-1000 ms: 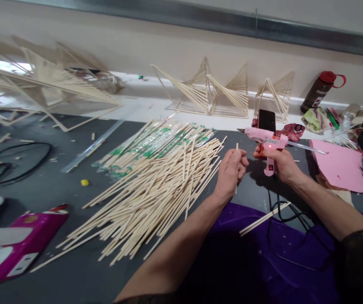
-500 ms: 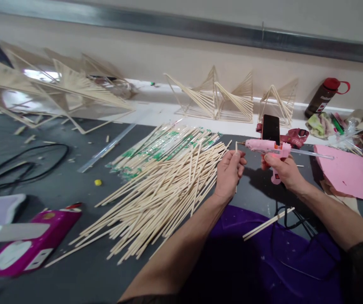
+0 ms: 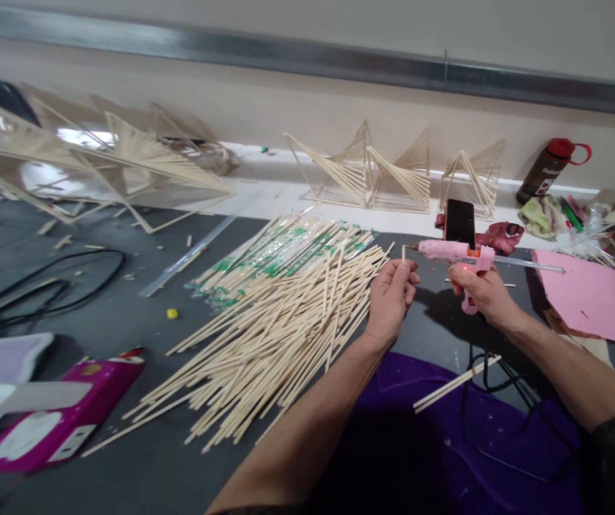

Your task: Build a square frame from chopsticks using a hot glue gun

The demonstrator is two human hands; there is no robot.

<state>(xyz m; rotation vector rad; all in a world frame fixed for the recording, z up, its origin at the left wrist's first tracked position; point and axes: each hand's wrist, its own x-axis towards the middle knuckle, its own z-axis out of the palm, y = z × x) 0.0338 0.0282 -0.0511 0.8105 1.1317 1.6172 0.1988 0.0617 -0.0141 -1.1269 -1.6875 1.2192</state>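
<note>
My left hand pinches a thin wooden stick upright, its top end poking above the fingertips. In my right hand is a pink hot glue gun, its nozzle pointing left at the top of that stick. Whether nozzle and stick touch I cannot tell. A clear glue stick juts from the gun's rear, and a small red light glows on its body. Beside my left hand lies a large loose pile of wooden sticks, in front of wrapped sticks in clear and green plastic.
Stick-built twisted frames stand along the wall, with a larger one at left. A phone, a red-capped bottle and pink paper are at right. Two sticks lie over purple material near the cord.
The view has shifted slightly, so everything sits a little lower and to the right. A red light now shows on the glue gun. Both hands keep their grips.
</note>
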